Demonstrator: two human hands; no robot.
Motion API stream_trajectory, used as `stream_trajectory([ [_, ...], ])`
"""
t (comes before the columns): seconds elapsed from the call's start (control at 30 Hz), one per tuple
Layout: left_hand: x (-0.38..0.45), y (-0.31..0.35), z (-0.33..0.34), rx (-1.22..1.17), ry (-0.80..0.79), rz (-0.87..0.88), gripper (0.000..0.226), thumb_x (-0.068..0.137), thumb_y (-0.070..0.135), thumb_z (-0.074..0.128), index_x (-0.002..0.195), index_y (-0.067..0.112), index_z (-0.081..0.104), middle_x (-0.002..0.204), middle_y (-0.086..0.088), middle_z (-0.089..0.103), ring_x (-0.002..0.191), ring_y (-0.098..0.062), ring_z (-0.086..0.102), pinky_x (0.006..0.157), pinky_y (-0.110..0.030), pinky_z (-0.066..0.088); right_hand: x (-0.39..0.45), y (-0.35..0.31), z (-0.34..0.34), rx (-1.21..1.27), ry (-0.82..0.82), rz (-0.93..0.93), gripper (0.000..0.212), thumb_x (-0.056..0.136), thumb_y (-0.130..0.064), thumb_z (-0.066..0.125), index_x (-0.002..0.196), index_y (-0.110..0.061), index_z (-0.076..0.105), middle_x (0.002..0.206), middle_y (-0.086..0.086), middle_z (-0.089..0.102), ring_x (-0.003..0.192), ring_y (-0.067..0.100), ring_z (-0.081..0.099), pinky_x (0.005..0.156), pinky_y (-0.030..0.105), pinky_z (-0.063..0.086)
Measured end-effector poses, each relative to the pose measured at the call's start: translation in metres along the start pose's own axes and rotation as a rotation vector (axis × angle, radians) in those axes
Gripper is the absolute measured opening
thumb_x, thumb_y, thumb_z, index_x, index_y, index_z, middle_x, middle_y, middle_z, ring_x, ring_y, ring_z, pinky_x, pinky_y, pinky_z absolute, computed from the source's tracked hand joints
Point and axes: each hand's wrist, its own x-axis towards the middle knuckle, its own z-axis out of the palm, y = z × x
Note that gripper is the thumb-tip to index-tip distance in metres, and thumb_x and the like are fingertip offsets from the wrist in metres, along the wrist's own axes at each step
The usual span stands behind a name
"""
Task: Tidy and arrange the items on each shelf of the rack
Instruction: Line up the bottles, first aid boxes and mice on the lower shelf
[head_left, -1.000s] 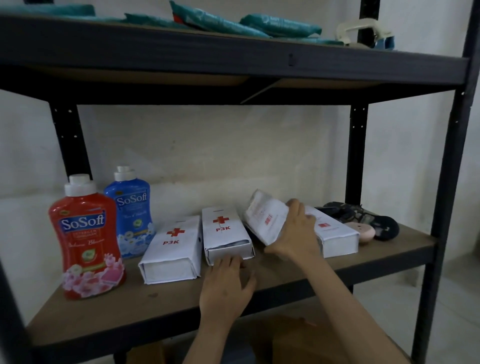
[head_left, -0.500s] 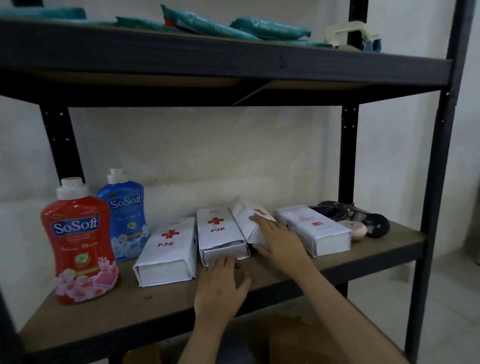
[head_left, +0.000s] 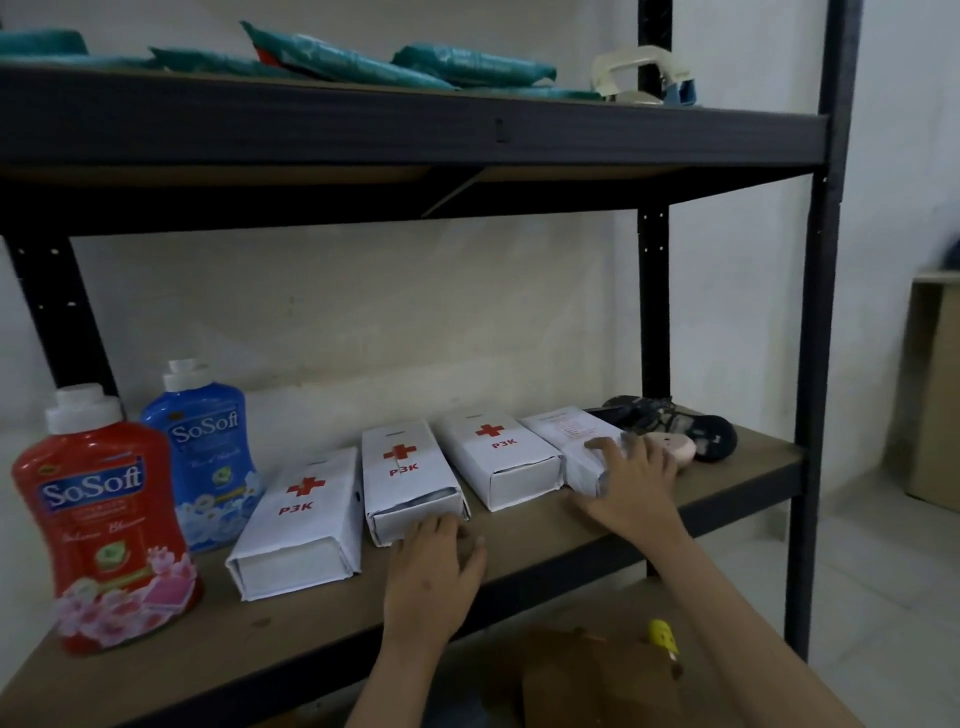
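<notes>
Rack: dark metal posts, board shelves. Upper shelf carries teal pouches and a pale tape dispenser. Middle shelf holds the working row.

Red SoSoft bottle, front left, upright; blue SoSoft bottle just behind it. Judged full and heavy, smooth plastic, likely slippery; best taken round the waist, not the cap.

Four white P3K boxes lying flat, side by side, fanned slightly: first box, second box, third box, fourth box. The fourth shows printed text rather than a cross. Thin card, creased ends; judged light and easily crushed. Take by the long sides or push on the near end; avoid pressing on the top panel.

Right hand: grip spread over the near end of the fourth box, fingers curled on it, holding it. Left hand: grip released, straight fingers touching the near end of the second box.

Far right: dark tangle of items, identity unclear, and a small pink round object just beside the right hand
</notes>
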Motion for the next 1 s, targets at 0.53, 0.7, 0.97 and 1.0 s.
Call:
stream_trajectory([
  [0.53,0.021,0.031,0.025,-0.062,-0.05,0.005,0.019,0.093,0.046,0.047,0.106,0.034,0.053,0.107,0.015,0.053,0.099,-0.001,0.048,0.093,-0.023,0.044,0.022,-0.01,-0.038,0.773,-0.065,0.347,0.068,0.097,-0.058,0.036,0.148,-0.015,0.032,0.143,0.015,0.048,0.13,0.033,0.044,0.102,0.043,0.034],
  [0.7,0.02,0.029,0.025,-0.076,-0.075,0.017,0.019,0.094,0.044,0.046,0.109,0.034,0.051,0.11,0.015,0.052,0.103,-0.001,0.046,0.095,-0.021,0.041,0.029,0.0,-0.038,0.642,0.065,0.296,0.037,0.099,-0.046,0.036,0.131,-0.027,0.041,0.105,0.004,0.061,0.096,0.024,0.054,0.079,0.037,0.041],
  [0.97,0.02,0.032,0.021,-0.031,-0.093,0.015,0.021,0.094,0.046,0.043,0.11,0.035,0.049,0.111,0.015,0.05,0.104,-0.001,0.044,0.095,-0.021,0.039,0.033,0.01,-0.021,0.796,-0.014,0.249,0.048,0.094,-0.045,0.054,0.132,-0.016,0.049,0.118,0.003,0.061,0.095,0.017,0.056,0.075,0.031,0.047],
  [1.0,0.02,0.033,0.02,-0.025,-0.095,0.013,0.021,0.095,0.046,0.042,0.11,0.034,0.049,0.11,0.016,0.05,0.103,-0.001,0.044,0.095,-0.021,0.039,0.032,0.009,-0.019,0.863,-0.066,0.309,0.049,0.096,-0.043,0.052,0.133,-0.011,0.048,0.117,0.004,0.059,0.093,0.019,0.056,0.071,0.03,0.047],
])
